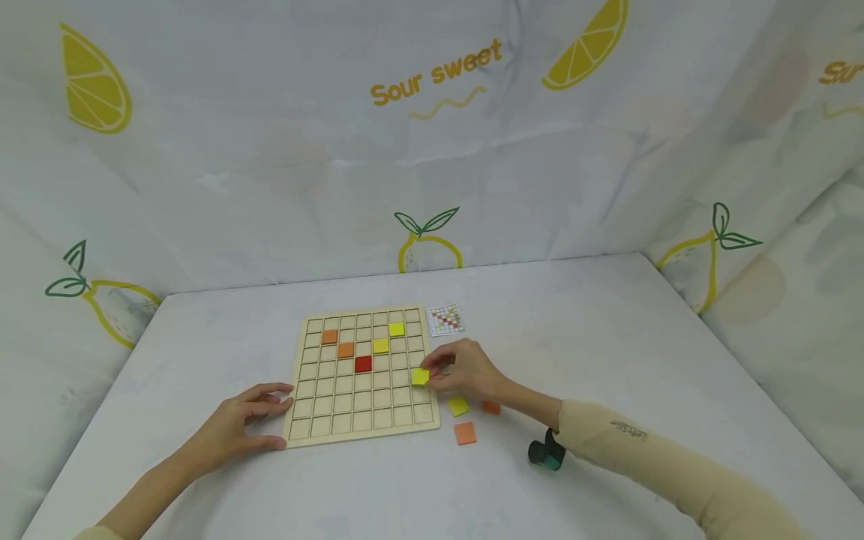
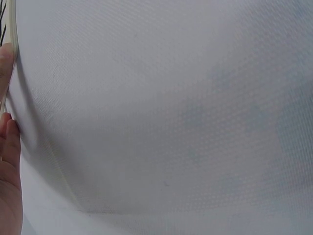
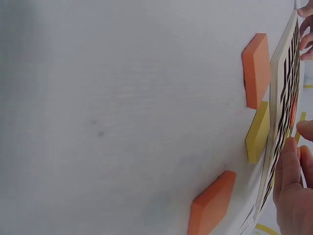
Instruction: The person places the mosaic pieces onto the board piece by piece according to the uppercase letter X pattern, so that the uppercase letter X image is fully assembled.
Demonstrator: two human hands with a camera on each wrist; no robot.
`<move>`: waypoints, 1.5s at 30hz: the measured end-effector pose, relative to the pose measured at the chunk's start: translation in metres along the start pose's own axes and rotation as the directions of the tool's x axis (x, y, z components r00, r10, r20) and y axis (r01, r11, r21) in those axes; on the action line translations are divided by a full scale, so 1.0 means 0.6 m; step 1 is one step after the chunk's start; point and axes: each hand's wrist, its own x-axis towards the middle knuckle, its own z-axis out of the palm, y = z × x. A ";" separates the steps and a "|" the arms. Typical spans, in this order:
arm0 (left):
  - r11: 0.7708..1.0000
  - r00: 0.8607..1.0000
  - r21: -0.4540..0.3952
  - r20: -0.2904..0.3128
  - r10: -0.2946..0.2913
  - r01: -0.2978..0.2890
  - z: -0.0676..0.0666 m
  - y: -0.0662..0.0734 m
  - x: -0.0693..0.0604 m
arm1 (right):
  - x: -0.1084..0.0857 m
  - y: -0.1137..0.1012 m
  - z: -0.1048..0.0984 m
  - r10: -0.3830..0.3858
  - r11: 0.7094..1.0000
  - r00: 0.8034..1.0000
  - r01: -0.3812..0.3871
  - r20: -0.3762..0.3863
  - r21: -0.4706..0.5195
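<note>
A pale wooden grid board (image 1: 334, 409) lies on the white cloth. On it sit orange tiles (image 1: 346, 350), a red tile (image 1: 363, 364) and yellow tiles (image 1: 397, 329). My right hand (image 1: 469, 370) pinches a yellow square tile (image 1: 420, 376) over the right columns; whether it touches the board I cannot tell. Fingertips of my left hand (image 1: 236, 421) rest against the board's left edge, thumb near the lower left corner. The left wrist view shows only part of that hand (image 2: 10, 161). In the right wrist view, the right hand (image 3: 296, 196) appears at the right side.
Right of the board lie a loose yellow tile (image 1: 458, 406) and orange tiles (image 1: 465, 433), one partly under the right wrist. A small pattern card (image 1: 445, 320) lies by the upper right corner. A dark object (image 1: 547, 453) is beside the right sleeve. Lemon-print cloth (image 1: 304, 187) hangs behind.
</note>
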 end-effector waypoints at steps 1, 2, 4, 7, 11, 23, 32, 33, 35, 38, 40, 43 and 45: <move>1.000 1.000 0.001 0.002 -0.002 0.002 0.000 0.000 0.000 | 0.003 -0.002 0.004 0.000 1.000 1.000 0.000 0.003 0.000; 1.000 1.000 0.001 0.002 -0.002 0.002 0.000 0.001 0.000 | 0.006 -0.005 0.008 -0.008 1.000 1.000 0.008 0.004 0.000; 1.000 1.000 0.002 0.005 -0.007 0.007 0.000 0.001 0.000 | 0.011 -0.010 0.016 -0.013 1.000 1.000 0.013 0.007 0.009; 1.000 1.000 0.000 0.007 -0.014 0.014 0.000 0.002 0.001 | 0.019 -0.018 0.028 -0.029 0.999 1.000 0.028 0.010 0.025; 1.000 1.000 -0.001 0.006 -0.021 0.021 0.000 0.001 0.001 | 0.031 -0.030 0.044 -0.034 0.998 0.999 0.034 0.015 0.043; 1.000 1.000 0.003 0.000 -0.009 0.009 0.003 -0.007 -0.001 | 0.064 -0.060 0.091 -0.032 0.999 0.999 0.032 -0.021 0.041; 1.000 1.000 0.000 0.003 -0.010 0.010 0.003 -0.008 -0.002 | 0.074 -0.070 0.129 -0.019 0.998 0.996 0.024 -0.082 0.061; 1.000 1.000 0.000 0.004 -0.014 0.014 0.002 -0.008 -0.002 | 0.074 -0.071 0.133 -0.016 0.998 0.996 0.022 -0.090 0.058; 1.000 1.000 0.001 0.005 -0.017 0.017 0.002 -0.007 -0.002 | 0.076 -0.070 0.140 -0.014 0.999 0.994 0.019 -0.106 0.050; 1.000 1.000 0.005 -0.001 -0.016 0.016 0.002 -0.005 -0.002 | 0.077 -0.070 0.146 -0.008 0.999 0.992 0.014 -0.122 0.049; 1.000 1.000 0.009 -0.001 -0.019 0.019 0.002 -0.004 -0.002 | 0.078 -0.071 0.149 0.001 0.998 0.991 0.007 -0.132 0.055; 1.000 1.000 0.013 0.001 -0.029 0.029 0.002 -0.002 -0.002 | 0.079 -0.072 0.153 0.002 0.998 0.991 0.006 -0.137 0.062; 0.999 0.999 0.016 0.002 -0.035 0.035 0.002 -0.002 -0.002 | 0.079 -0.073 0.156 0.001 0.998 0.991 0.008 -0.134 0.065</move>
